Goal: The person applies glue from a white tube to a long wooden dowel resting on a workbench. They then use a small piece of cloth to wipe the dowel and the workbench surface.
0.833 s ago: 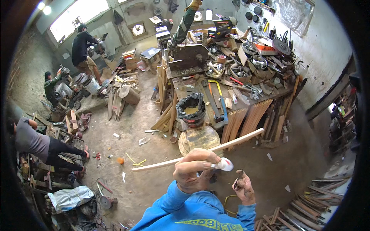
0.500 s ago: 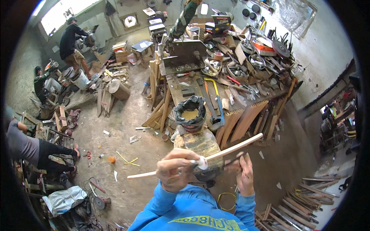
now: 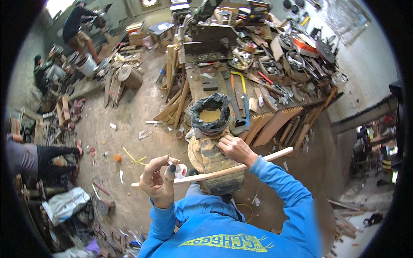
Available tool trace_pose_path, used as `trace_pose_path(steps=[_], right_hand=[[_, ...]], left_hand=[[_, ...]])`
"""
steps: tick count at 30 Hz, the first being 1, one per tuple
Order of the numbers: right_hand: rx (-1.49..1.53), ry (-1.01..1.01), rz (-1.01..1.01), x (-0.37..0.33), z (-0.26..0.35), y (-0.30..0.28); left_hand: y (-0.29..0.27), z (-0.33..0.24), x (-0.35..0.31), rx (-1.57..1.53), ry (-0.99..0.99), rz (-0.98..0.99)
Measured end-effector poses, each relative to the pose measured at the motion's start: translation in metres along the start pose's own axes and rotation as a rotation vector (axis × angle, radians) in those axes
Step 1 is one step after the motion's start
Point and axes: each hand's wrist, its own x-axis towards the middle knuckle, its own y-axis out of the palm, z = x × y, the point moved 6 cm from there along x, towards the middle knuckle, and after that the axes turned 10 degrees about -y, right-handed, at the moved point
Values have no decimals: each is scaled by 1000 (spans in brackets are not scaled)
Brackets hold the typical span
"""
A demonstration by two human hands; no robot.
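My left hand [image 3: 158, 181] is closed round a small white bottle [image 3: 180, 170] with a red mark, probably glue. A long, thin, pale wooden strip [image 3: 211, 175] runs through the same hand, slanting up to the right. A dark patch covers one of its fingertips. My right hand [image 3: 236, 150] reaches over the strip to the top of a worn wooden block [image 3: 215, 158]. Its fingers are pressed together and point down beside the bucket; what they pinch, if anything, is hidden. Just beyond stands a bucket lined with a black bag [image 3: 198, 102], holding tan powder like sawdust [image 3: 210, 115].
A cluttered workbench [image 3: 195, 88] ahead bears a yellow-and-blue hacksaw [image 3: 244, 96], a dark flat block [image 3: 210, 84] and piled tools. Boards [image 3: 275, 127] lean below it. One person [image 3: 79, 26] works at the far left; others are nearer left. Scraps litter the floor.
My right hand has moved from the strip's right side up to the block by the bucket; the thin dark thing it held no longer shows. My left hand has shifted left with bottle and strip.
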Motion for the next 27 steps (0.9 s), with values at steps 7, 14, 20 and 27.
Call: trace_pose_path(steps=[7, 14, 20, 27], right_hand=[[106, -118, 47, 0, -20, 16], [224, -247, 82, -14, -22, 5], [183, -322, 62, -9, -27, 4], [488, -12, -41, 6, -18, -51]], left_hand=[[-1, 0, -48, -32, -22, -247], [8, 2, -84, -42, -9, -328], [15, -9, -82, -25, -4, -285], [35, -3, -70, -115, -111, -162]])
